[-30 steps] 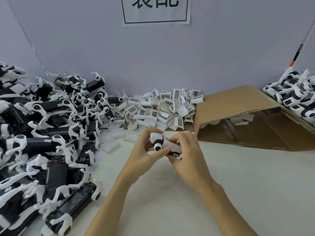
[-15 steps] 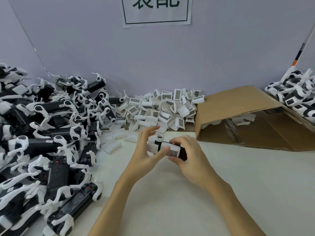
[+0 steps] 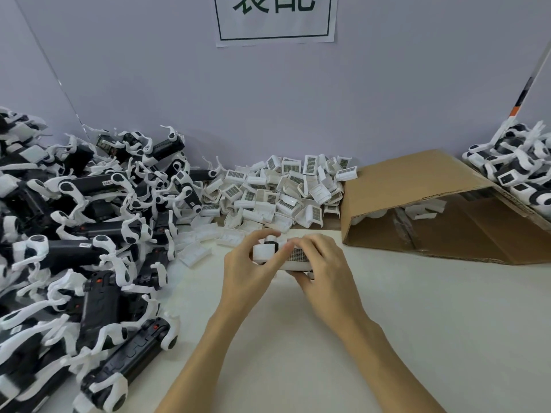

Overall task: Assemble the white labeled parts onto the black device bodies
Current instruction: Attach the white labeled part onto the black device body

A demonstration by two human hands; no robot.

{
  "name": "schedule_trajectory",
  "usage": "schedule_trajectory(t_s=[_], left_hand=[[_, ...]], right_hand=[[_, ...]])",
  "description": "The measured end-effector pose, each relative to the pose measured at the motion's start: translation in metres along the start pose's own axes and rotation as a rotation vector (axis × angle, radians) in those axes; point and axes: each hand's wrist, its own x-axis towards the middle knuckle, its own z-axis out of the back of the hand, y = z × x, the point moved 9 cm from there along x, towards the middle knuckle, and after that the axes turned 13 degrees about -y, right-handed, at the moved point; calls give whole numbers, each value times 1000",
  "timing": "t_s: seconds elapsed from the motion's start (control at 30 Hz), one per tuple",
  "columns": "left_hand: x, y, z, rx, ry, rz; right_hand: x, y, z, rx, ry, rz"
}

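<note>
Black device body (image 3: pixel 272 240) mostly hidden behind both hands' fingers (image 3: pixel 278 254).

Two bare forearms rise from the bottom edge toward mid-frame, where the hands meet. The left hand (image 3: pixel 249 272) curls its fingers, thumb stretched right toward the other hand. The right hand (image 3: pixel 326 269) arches knuckles-up just beside it, fingertips bent downward, thumb tucked beneath.

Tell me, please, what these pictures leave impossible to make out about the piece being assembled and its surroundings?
Head view only:
- Black device body: mostly hidden by the left hand and right hand.
- White labeled part: print too small.
- Wall sign: top cut off.
- Cardboard box: interior shadowed.
</note>
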Motion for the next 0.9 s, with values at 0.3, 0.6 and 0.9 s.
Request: schedule_trajectory(t_s=[0.3, 0.6, 0.9], left_hand=[[-10, -24, -3, 338, -78, -412], [-19, -42, 2, 412, -254, -482], [-1, -6, 20, 140, -267, -177]], right_hand=[[-6, -17, 1, 116, 59, -98], [-7, -26, -3, 296, -53, -177], [-16, -56, -28, 782, 105, -773]])
